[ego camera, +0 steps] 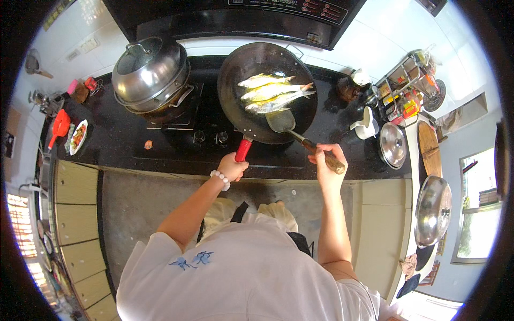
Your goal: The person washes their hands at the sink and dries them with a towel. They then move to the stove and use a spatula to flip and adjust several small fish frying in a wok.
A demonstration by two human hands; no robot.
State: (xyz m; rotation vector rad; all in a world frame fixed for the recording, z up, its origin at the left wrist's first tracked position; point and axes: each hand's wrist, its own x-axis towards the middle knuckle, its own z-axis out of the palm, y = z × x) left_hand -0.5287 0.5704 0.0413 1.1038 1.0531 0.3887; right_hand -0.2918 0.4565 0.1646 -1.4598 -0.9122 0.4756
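Note:
A dark wok [237, 64] sits on the stove's right side, with three whole fish [271, 93] lying side by side in it. My left hand [233, 166] grips the wok's red handle [243, 150] at the near side. In my right hand [331, 160] is the wooden handle of a metal wok spatula [281, 121]. Its blade rests inside the wok, at the near edge of the closest fish; whether it reaches under that fish I cannot tell.
Left of the wok stands a large lidded steel pot [150, 76]. A plate of food [78, 137] and a red strainer or scoop [60, 125] lie far left. To the right are a white jug [365, 126], a steel lid [392, 145] and a condiment rack [401, 86]. A range hood [241, 24] overhangs the back.

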